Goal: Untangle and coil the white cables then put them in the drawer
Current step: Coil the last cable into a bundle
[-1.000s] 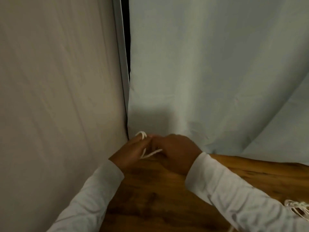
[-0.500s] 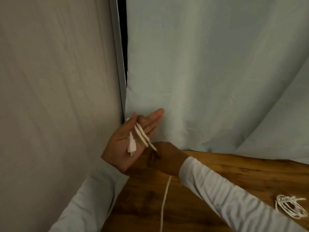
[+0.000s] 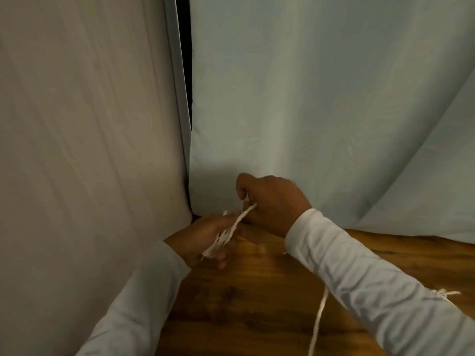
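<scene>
The left hand [image 3: 198, 236] grips the white cable coil [image 3: 222, 240]. Its strand [image 3: 244, 214] slants up to the right hand [image 3: 272, 201] (just beside), which pinches it. The loose tail [image 3: 320, 314] hangs lower right.

We find left curtain [image 3: 77, 150] hemming left side, back curtain [image 3: 308, 98] closing far edge; table [image 3: 231, 309] open toward us, cable [image 3: 319, 314] trailing across it.
</scene>
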A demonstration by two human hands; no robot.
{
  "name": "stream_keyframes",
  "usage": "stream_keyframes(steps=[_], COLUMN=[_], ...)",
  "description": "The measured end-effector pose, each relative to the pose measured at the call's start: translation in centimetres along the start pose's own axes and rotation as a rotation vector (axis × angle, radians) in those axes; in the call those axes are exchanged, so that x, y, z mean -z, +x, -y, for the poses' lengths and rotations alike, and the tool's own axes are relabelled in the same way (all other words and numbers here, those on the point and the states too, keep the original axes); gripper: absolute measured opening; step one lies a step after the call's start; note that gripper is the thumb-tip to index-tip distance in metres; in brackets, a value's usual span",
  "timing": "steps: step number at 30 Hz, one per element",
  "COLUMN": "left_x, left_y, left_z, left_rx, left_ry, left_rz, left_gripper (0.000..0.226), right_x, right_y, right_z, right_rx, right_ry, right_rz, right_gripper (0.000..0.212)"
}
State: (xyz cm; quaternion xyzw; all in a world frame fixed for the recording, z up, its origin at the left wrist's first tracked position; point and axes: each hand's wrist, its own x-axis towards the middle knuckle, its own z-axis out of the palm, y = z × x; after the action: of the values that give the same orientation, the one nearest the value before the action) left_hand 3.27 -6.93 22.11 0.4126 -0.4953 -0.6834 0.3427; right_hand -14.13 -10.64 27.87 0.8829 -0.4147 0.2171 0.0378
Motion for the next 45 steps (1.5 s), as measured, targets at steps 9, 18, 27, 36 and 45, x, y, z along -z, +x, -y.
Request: stream_keyframes(steps=[9,18,27,36,45], left_x=[-0.6,1.5,0.0,3.6,1.3], left_y=[-3.2,-1.0,-3.5,-2.8,-0.9], left_z=[-3.0,0.3,1.8,-2.3,4.4], left_rx=[-0.484,-0.278,-0.061,-0.565,0.044], left_ry=[-0.769,0.457,-0.297,-0.420,-0.184], left_rz=[0.433,-0.515,0.382,-0.314,-0.138], left_gripper=[0.044,0.034,0.073,0.045,0.061], right_x=[-7.0,-4.0,-2.3,-11.0,-3.6], right_y=[-1.7,-2.2,0.4,-3.6,-1.1], right_z=[2.3,4.0,0.8,2.0,-1.5], right_rx=[-0.212,0.127,-0.115,-0.099,0.161], right_ry=[0.544,0.238,0.244,0.297,0.500], right_rz=[0.366,0.315,0.067,0.511,0.194], right_gripper=[0.035,0.032,0.020,0.035,0.011])
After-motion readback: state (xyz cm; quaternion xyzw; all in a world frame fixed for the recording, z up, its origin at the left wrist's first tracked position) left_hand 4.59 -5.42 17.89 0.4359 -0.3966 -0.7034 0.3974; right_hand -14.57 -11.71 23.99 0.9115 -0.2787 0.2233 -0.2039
